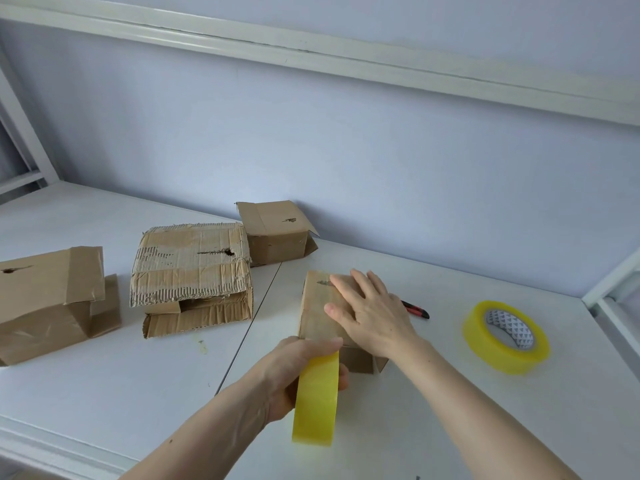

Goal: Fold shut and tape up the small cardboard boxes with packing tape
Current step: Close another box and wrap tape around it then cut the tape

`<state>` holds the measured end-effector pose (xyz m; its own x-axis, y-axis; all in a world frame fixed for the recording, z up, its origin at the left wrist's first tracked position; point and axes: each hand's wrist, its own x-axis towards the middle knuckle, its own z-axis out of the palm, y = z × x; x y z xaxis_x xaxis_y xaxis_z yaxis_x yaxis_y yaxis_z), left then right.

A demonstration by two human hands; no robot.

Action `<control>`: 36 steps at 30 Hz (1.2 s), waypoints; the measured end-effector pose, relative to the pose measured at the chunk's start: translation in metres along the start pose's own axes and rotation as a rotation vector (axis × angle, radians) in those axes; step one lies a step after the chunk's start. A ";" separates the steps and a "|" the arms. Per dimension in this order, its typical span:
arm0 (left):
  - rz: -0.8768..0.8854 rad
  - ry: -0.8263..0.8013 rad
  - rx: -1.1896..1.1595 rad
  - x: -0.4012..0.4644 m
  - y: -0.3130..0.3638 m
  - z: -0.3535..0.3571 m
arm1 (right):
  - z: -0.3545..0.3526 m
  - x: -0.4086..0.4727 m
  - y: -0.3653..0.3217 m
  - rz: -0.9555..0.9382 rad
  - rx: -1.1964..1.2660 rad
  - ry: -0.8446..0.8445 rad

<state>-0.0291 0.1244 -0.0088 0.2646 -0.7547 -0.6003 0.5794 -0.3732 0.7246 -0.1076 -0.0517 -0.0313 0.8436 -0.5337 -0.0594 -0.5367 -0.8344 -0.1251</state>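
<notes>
From the head camera, the small box [320, 308] lies on the white surface [450, 393] near the middle, its flaps folded down. The right hand [372, 311] lies flat on its top with fingers spread and straight, pressing the flaps shut. The left hand [304, 367] grips a yellow tape roll [316, 400] at the box's near edge, fingers curled round it.

The likely trouble: if the pressing hand eases off, the flaps may spring up and the tape could go on crooked or stick to itself; a tug on the roll could also drag the light box toward the near edge.

A second tape roll [506, 337] lies flat to the right, and a red-and-black cutter [415, 309] shows just beyond the right hand. Three more boxes wait: a torn box [192, 271] left of centre, a far box [277, 232] against the wall, and a left box [48, 299]. All have loose flaps; what they hold cannot be seen.
</notes>
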 end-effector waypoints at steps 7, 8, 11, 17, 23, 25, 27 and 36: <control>-0.021 0.055 -0.089 -0.003 0.002 -0.003 | -0.016 0.021 0.004 -0.004 0.068 -0.083; -0.034 0.049 -0.100 -0.003 0.003 -0.003 | -0.019 0.026 0.006 -0.005 0.071 -0.103; -0.090 0.023 -0.140 -0.004 0.006 -0.001 | -0.028 0.037 0.009 -0.011 0.054 -0.147; -0.084 0.029 -0.146 0.001 0.007 -0.001 | -0.035 0.042 0.011 0.002 0.070 -0.193; -0.081 0.015 -0.120 0.003 0.006 -0.002 | -0.039 0.047 0.020 0.022 0.266 -0.269; -0.068 0.018 -0.106 0.004 0.006 -0.002 | -0.048 0.040 0.029 0.092 0.522 -0.289; -0.065 0.018 -0.096 0.005 0.005 -0.002 | -0.054 0.027 0.041 0.081 0.680 -0.317; -0.046 0.020 -0.081 0.004 0.004 -0.003 | -0.041 -0.006 0.049 -0.063 0.202 -0.117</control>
<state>-0.0234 0.1217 -0.0089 0.2509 -0.7263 -0.6399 0.6518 -0.3620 0.6665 -0.1399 -0.0948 0.0039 0.8780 -0.4517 -0.1583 -0.4782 -0.8150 -0.3272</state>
